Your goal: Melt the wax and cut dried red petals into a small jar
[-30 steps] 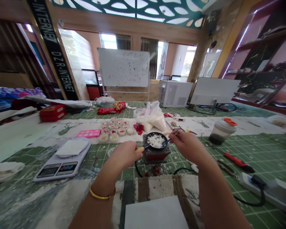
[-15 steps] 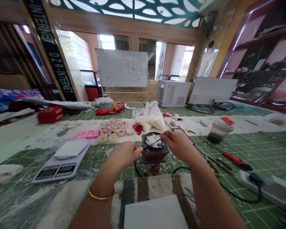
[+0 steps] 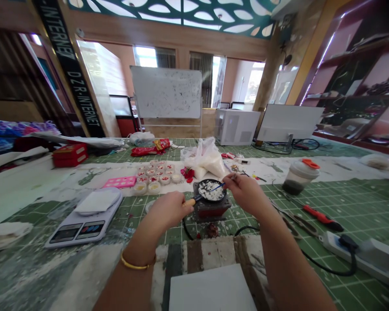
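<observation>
The counter (image 3: 369, 207) stretches beneath and beyond both hands, its green gridded cover strewn with flecks. Left of the left hand (image 3: 170, 207) sits a kitchen scale (image 3: 76, 233) with a white sheet on top; beyond the gap between the hands stands a plastic bag (image 3: 214, 164) of white stuff. None of these has shifted on the counter over the last second.

Between the hands, a small stove (image 3: 210, 212) carries the frying pan (image 3: 223, 196), just past the left hand's fingertips and just short of the right hand's reach. The left hand is closed around the pan's pale handle (image 3: 190, 201), as it was a second ago, and the pan has kept its place on the stove.

The change is on the other side. The right hand (image 3: 244, 190) pinches a thin blue stick (image 3: 218, 187) between its fingertips. A second ago the stick's end was at the pan's side nearest that hand; now it reaches in to about the middle, among the white pieces (image 3: 205, 186). That looks like stirring, with one hand steadying while the other works. The pieces are loose and lumpy, spread over most of the pan, so the mixing seems unfinished.
</observation>
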The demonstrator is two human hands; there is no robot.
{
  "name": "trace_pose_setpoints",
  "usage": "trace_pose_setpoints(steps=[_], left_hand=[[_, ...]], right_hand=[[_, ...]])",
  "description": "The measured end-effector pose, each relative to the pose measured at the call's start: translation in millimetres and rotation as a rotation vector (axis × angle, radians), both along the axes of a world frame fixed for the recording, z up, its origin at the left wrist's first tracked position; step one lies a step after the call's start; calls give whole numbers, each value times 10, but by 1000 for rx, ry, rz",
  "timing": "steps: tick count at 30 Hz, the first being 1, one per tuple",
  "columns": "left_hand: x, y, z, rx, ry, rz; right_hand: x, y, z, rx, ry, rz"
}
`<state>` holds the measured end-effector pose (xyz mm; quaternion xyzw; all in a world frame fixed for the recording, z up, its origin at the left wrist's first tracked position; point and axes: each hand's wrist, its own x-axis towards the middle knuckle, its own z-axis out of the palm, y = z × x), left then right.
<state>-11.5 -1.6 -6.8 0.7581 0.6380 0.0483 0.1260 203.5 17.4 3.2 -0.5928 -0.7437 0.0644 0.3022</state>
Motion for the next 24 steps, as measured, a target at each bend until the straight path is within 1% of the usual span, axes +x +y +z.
trace_pose_setpoints(steps=[2, 4, 7, 11, 12, 13, 17, 18, 22, 23, 24], left_hand=[[3, 0, -1, 0, 0, -3], [5, 0, -3, 2, 1, -5], [2, 2, -5, 9, 1, -6], [-11, 10, -12, 13, -4, -9], [-14, 13, -14, 14, -4, -8], [-17, 15, -17, 16, -4, -6], [-20, 17, -21, 9, -7, -5], [-20, 18, -21, 9, -8, -5], [-21, 20, -21, 18, -9, -1], [-23, 21, -21, 19, -9, -1], [-26, 20, -21, 16, -10, -1]], right_hand=[[49, -15, 38, 26, -36, -108], [61, -34, 63, 9, -85, -131], [-2, -77, 67, -29, -136, -60], [-106, -109, 28, 19, -141, 69], [-113, -106, 20, 19, -139, 82], [-111, -100, 16, 13, -139, 76], [-65, -121, 54, 4, -154, -20], [-64, -140, 66, 9, -140, -6], [-109, -178, 68, -11, -93, 151], [-114, -171, 62, -17, -102, 148], [-108, -161, 59, -19, -117, 114]])
